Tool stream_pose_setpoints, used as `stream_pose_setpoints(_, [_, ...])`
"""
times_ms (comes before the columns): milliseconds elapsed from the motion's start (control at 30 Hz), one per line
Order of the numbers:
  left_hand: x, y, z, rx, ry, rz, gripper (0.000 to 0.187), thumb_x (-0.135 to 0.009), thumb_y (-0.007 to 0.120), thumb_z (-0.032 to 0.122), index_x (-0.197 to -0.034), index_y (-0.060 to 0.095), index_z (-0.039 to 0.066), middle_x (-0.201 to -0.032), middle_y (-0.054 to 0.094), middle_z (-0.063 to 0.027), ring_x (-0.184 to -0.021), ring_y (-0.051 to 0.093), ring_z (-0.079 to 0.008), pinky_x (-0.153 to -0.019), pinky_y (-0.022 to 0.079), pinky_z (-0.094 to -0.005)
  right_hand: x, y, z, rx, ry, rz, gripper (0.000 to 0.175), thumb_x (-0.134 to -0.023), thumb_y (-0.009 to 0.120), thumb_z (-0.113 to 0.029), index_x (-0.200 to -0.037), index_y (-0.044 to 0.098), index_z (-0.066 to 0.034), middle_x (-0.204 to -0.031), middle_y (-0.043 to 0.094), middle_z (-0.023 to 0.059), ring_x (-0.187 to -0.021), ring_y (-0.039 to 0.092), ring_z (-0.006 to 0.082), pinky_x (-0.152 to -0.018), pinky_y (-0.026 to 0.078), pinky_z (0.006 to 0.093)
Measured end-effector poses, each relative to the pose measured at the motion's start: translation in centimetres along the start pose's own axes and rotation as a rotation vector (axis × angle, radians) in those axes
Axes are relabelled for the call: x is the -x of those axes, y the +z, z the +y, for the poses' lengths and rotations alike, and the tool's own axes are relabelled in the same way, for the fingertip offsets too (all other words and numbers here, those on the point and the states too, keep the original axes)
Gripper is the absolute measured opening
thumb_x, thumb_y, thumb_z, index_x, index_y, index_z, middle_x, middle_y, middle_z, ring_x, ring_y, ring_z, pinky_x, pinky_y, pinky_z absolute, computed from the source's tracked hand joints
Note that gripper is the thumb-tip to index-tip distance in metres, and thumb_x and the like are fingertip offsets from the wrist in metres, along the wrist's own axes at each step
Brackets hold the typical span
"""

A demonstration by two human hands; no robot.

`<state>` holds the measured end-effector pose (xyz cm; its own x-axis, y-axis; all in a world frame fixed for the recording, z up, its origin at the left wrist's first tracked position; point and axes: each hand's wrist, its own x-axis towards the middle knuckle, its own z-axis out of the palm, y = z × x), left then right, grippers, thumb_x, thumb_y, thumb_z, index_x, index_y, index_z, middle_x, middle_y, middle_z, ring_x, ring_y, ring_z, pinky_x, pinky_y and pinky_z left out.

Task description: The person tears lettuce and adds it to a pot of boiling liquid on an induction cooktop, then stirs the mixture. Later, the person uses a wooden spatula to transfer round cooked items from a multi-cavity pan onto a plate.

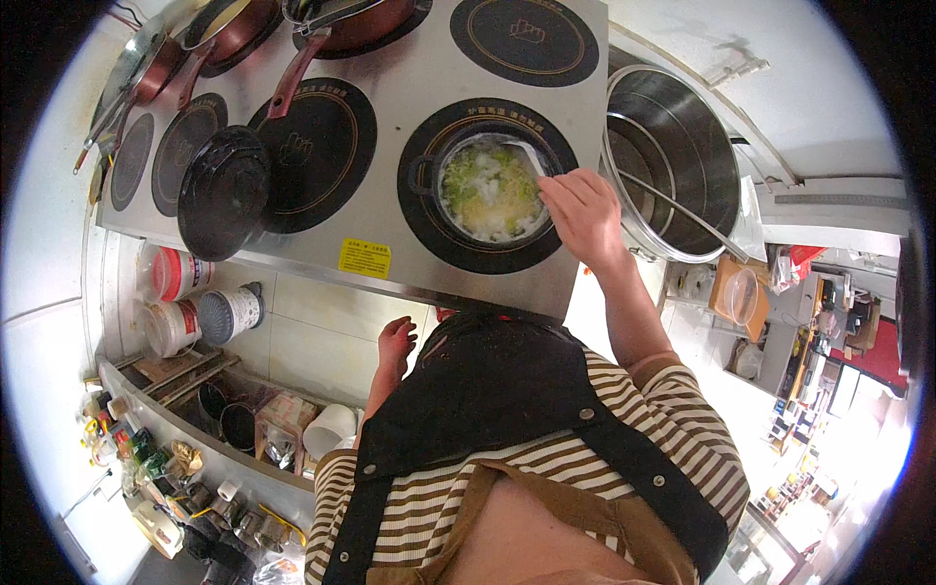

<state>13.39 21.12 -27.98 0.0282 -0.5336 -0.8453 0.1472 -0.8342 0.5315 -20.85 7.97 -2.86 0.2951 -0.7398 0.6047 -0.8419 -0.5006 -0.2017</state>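
A small dark pot (423,175) sits on one of the round black cooking zones at the near right of the steel cooktop. Pale bubbling liquid with chopped greens and yellowish food (493,191) fills it. My right hand (581,216) is at the pot's right rim, its fingers pinching a pale, flat utensil (532,159) that reaches over the pot; its exact kind is unclear. My left hand (398,342) hangs low beside my black apron (490,380), in front of the cooktop's edge. Its fingers are loosely bent and nothing shows in them.
Reddish-brown pans (365,29) stand along the far left of the cooktop (409,270). A round black pan or lid (223,194) juts over its front edge. To the right stands a deep steel stockpot (673,161) with a rod across it. Plastic buckets (172,329) are at lower left.
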Motion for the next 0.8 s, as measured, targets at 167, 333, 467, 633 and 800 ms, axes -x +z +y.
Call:
stream_pose_setpoints(167, [0.0,-0.2,-0.2,0.022,-0.001,0.005,0.028,-0.086,0.057,0.015,-0.112,0.057,0.005,-0.093,0.064,-0.0071,-0.067,0.057,-0.0135,-0.053,0.043,-0.0226,-0.5,1.5,0.3,-0.002,-0.014,-0.001,0.020,-0.067,0.067,-0.004,-0.086,0.063,-0.0048,-0.077,0.061,0.0047,-0.074,0.057,0.0216,-0.064,0.048,0.0324])
stream_pose_setpoints(333, [-0.1,-0.5,-0.6,0.031,-0.005,0.014,0.028,-0.086,0.057,0.015,-0.111,0.058,0.004,-0.093,0.064,-0.0076,-0.066,0.058,-0.0138,-0.052,0.043,-0.0220,-1.0,3.0,-0.3,-0.045,-0.022,-0.032,0.021,-0.067,0.067,-0.007,-0.088,0.064,-0.0071,-0.078,0.062,0.0046,-0.075,0.058,0.0221,-0.065,0.048,0.0327])
stream_pose_setpoints(467, [-0.3,-0.7,-0.9,0.032,0.004,0.010,0.027,-0.086,0.057,0.016,-0.111,0.058,0.005,-0.093,0.064,-0.0073,-0.067,0.058,-0.0140,-0.052,0.043,-0.0226,-1.1,3.4,-1.0,-0.128,-0.047,-0.086,0.023,-0.068,0.066,-0.009,-0.090,0.063,-0.0085,-0.080,0.062,0.0041,-0.076,0.058,0.0224,-0.067,0.049,0.0338])
stream_pose_setpoints(633, [-0.2,-0.8,-0.6,0.006,-0.010,0.006,0.027,-0.087,0.056,0.018,-0.111,0.058,0.006,-0.093,0.064,-0.0068,-0.068,0.058,-0.0140,-0.053,0.044,-0.0230,-1.0,2.8,-1.9,-0.239,-0.145,-0.170,0.022,-0.068,0.066,-0.009,-0.090,0.063,-0.0096,-0.083,0.061,0.0024,-0.078,0.057,0.0219,-0.069,0.049,0.0341])
stream_pose_setpoints(800, [-0.1,-0.6,-0.5,-0.013,-0.008,0.004,0.027,-0.087,0.056,0.019,-0.112,0.058,0.007,-0.094,0.064,-0.0069,-0.071,0.058,-0.0140,-0.056,0.044,-0.0234,-0.1,0.9,-2.3,-0.301,-0.176,-0.266,0.024,-0.066,0.067,-0.009,-0.089,0.063,-0.0111,-0.084,0.060,0.0009,-0.079,0.057,0.0216,-0.070,0.048,0.0340])
